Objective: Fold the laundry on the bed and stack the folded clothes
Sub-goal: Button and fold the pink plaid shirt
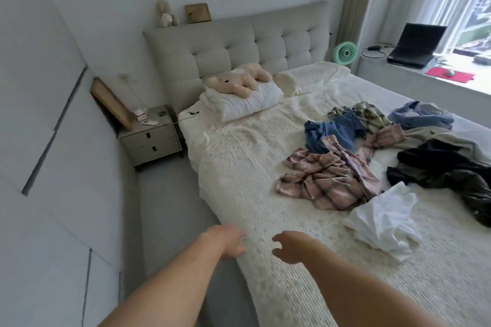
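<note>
Across the right half of the bed (252, 167), at about 2 o'clock from both hands, lies the unfolded laundry: a pink plaid shirt (332, 178) nearest the middle, a crumpled white garment (382, 220) at its 4 o'clock, blue jeans (329, 130) at its 12 o'clock, a green plaid piece (369, 114) beyond, a light blue garment (422, 114) at 2 o'clock, and dark clothes (446, 170) at 3 o'clock. Left hand (228, 241) hovers at the bed's near left edge, fingers loosely extended, holding nothing. Right hand (292, 245) hangs just beside it over the bedspread, fingers loosely curled, empty. Both are well apart from the clothes; bare bedspread lies between. The pink plaid shirt's long axis runs from 7 to 1 o'clock. Farther out: a plush toy (239, 79) on a white pillow (247, 103) at 12 o'clock, a nightstand (150, 135) at 10 o'clock, a green fan (345, 53) and a laptop (414, 45) at 1 o'clock.
</note>
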